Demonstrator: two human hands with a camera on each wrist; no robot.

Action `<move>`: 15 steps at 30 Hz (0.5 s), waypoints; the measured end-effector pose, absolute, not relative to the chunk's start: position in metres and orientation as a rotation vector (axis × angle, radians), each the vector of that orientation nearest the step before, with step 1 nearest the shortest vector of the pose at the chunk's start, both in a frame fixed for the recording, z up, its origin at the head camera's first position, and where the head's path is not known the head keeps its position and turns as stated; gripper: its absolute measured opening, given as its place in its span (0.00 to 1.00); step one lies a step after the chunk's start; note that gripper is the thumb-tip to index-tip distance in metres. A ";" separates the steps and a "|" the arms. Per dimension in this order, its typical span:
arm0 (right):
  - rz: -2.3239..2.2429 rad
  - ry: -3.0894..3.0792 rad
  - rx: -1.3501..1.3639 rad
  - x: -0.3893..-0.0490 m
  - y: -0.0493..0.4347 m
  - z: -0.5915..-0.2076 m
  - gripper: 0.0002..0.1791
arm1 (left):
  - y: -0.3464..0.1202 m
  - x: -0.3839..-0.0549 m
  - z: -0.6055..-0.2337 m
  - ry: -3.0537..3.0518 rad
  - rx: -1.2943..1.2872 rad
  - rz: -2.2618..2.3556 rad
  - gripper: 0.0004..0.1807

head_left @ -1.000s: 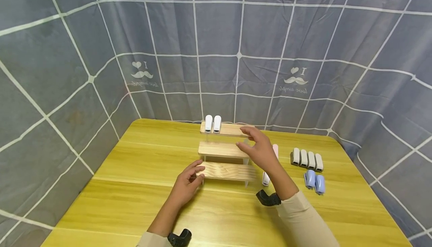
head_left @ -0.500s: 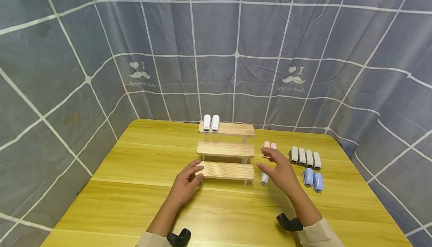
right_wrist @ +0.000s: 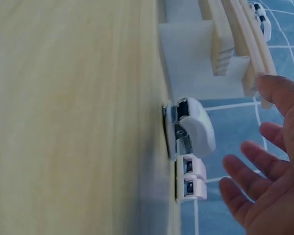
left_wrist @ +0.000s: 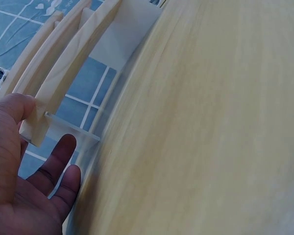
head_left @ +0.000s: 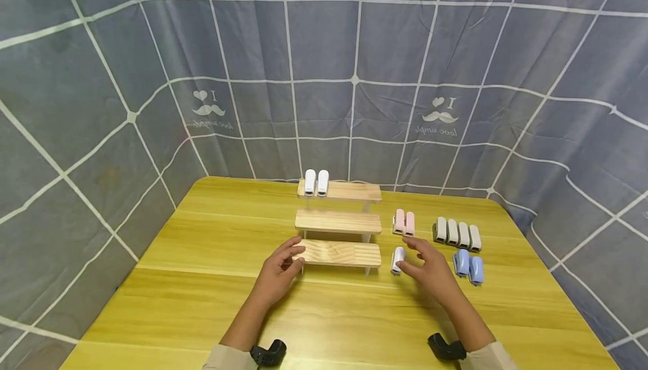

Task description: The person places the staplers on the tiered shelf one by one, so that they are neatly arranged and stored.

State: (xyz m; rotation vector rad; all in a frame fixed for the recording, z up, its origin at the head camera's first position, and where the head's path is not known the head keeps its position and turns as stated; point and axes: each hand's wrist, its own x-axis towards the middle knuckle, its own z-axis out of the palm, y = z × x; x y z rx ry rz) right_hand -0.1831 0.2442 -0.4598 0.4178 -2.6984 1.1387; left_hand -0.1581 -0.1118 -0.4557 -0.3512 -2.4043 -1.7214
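My left hand (head_left: pixel 277 269) holds the left end of the lowest board of a three-step wooden display riser (head_left: pixel 336 253). In the left wrist view, the thumb lies against the board end (left_wrist: pixel 36 128) and two fingers extend below it. My right hand (head_left: pixel 431 269) hovers spread just right of a lone white mini stapler (head_left: pixel 397 260). The right wrist view shows a gap between that white stapler (right_wrist: pixel 200 128) and the fingers. Two white staplers (head_left: pixel 316 183) stand side by side on the left of the top board (head_left: pixel 354 191).
Two pink staplers (head_left: pixel 404 222) lie on the yellow wood-grain table (head_left: pixel 202 280), behind the lone white one. Farther right are a row of several off-white staplers (head_left: pixel 458 234) and two blue ones (head_left: pixel 468 267). A grey grid curtain (head_left: pixel 324 111) surrounds the table's back and sides.
My right hand has moved from beside the riser's upper boards rightward and toward me, to the lone white stapler, uncovering the pink ones. My left hand stays at the lowest board.
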 end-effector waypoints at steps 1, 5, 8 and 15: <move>1.140 -2.709 0.414 -0.184 0.245 -0.461 0.33 | -0.112 -0.159 -0.458 -2.402 -0.346 -1.724 0.13; 1.157 -2.743 0.411 -0.187 0.248 -0.467 0.34 | -0.113 -0.168 -0.476 -2.379 -0.325 -1.731 0.13; 1.180 -2.757 0.408 -0.190 0.250 -0.470 0.34 | -0.116 -0.175 -0.489 -2.377 -0.329 -1.731 0.13; 1.171 -2.770 0.428 -0.190 0.253 -0.478 0.35 | -0.120 -0.179 -0.495 -2.387 -0.395 -1.730 0.13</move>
